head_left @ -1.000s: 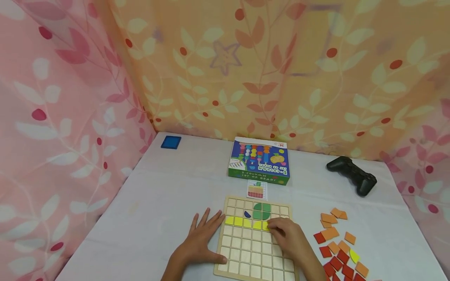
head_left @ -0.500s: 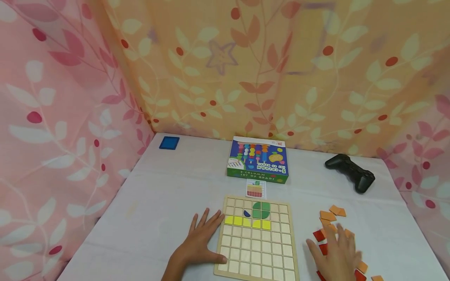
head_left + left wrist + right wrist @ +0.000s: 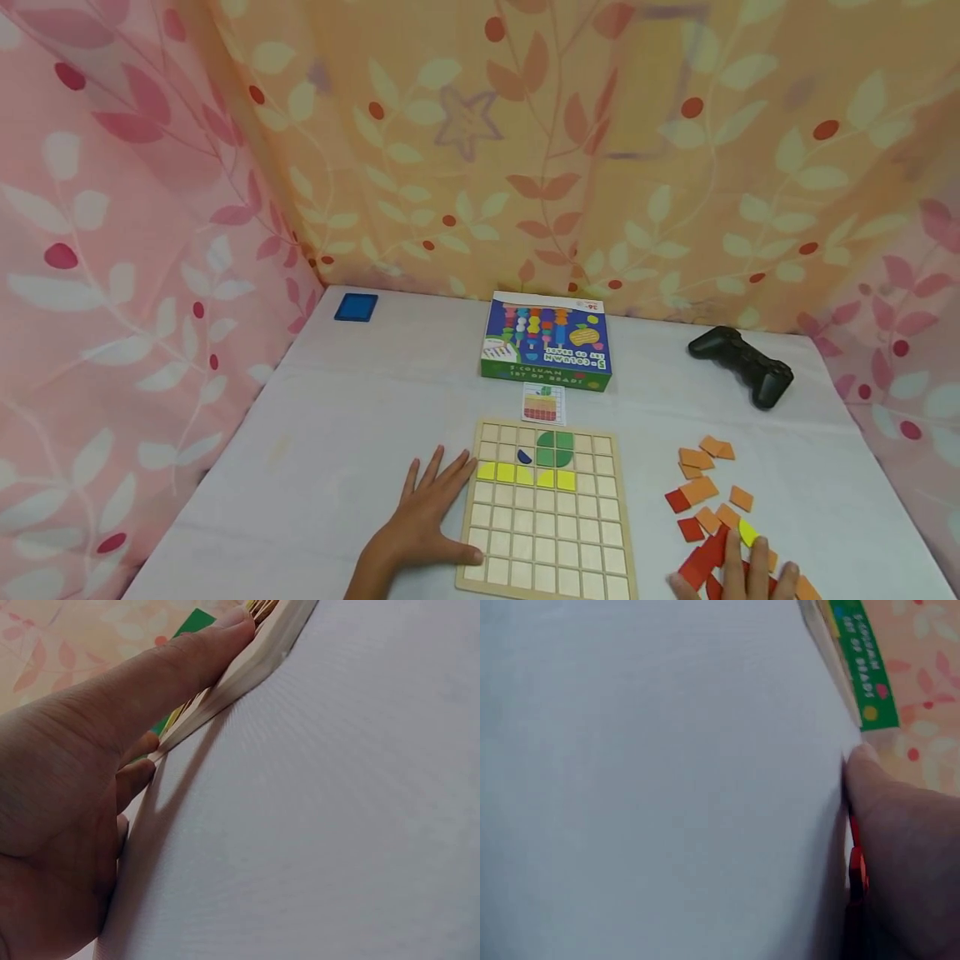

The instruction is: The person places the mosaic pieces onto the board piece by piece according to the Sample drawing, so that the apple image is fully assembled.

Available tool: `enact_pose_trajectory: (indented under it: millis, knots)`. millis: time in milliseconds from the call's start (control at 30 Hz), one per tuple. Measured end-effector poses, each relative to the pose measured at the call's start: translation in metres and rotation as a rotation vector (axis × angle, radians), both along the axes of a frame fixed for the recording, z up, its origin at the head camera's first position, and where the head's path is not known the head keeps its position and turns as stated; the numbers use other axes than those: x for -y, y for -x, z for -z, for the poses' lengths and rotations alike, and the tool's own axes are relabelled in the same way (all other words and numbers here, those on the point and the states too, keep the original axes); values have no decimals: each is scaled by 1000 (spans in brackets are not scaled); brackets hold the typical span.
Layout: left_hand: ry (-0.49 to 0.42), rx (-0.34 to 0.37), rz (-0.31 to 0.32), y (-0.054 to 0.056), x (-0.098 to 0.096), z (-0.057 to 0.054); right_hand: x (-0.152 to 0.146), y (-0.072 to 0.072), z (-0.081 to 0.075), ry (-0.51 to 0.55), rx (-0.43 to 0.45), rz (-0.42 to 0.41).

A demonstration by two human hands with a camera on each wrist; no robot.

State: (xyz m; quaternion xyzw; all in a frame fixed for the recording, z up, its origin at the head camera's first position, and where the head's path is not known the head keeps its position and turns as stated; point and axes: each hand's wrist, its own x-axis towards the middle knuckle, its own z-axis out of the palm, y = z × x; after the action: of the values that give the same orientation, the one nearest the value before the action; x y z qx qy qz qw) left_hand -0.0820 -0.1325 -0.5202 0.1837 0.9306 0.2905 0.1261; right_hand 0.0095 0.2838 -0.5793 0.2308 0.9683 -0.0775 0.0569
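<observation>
Right of the grid board (image 3: 546, 527), the right hand (image 3: 758, 571), partly cut off, lays straight fingers over half-hidden red tiles (image 3: 701, 562). At the board's left edge, the left hand (image 3: 423, 521) spreads its fingers. Behind the board, a box (image 3: 547, 342) reads "5-COLUMN SET OF BEADS".

Grid board (image 3: 525, 518) set on the surface (image 3: 360, 417). On it: four-tile cluster (image 3: 545, 442) seated in the two far rows, small half-round piece (image 3: 524, 456) placed just left of that in the second row, row of five tiles (image 3: 522, 478) laid in the third, starting from the left edge. Left grip (image 3: 429, 512) placed at board's left edge, thumb on top. Card (image 3: 543, 405) laid just behind board, box (image 3: 547, 350) parked further behind. Flat square item (image 3: 356, 307) left far behind-left of board, game controller (image 3: 741, 365) behind-right. Loose tiles (image 3: 708, 521) scattered right of board, right grip (image 3: 738, 583) positioned over their near part.
</observation>
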Motion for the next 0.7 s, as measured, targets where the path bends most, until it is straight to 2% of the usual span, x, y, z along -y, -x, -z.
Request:
enact_pose_trajectory:
  millis: [167, 333, 500, 700]
  knots:
    - [3, 1, -7, -1, 0, -1, -5, 17, -13, 45, 27, -19]
    - [0, 14, -4, -1, -2, -2, -16, 35, -24, 70, 101, -65]
    - [-12, 7, -1, -2, -2, -4, -23, 53, -38, 125, 126, -182]
    - [-15, -10, 0, -1, 0, -3, -24, 73, -49, 166, 81, -320]
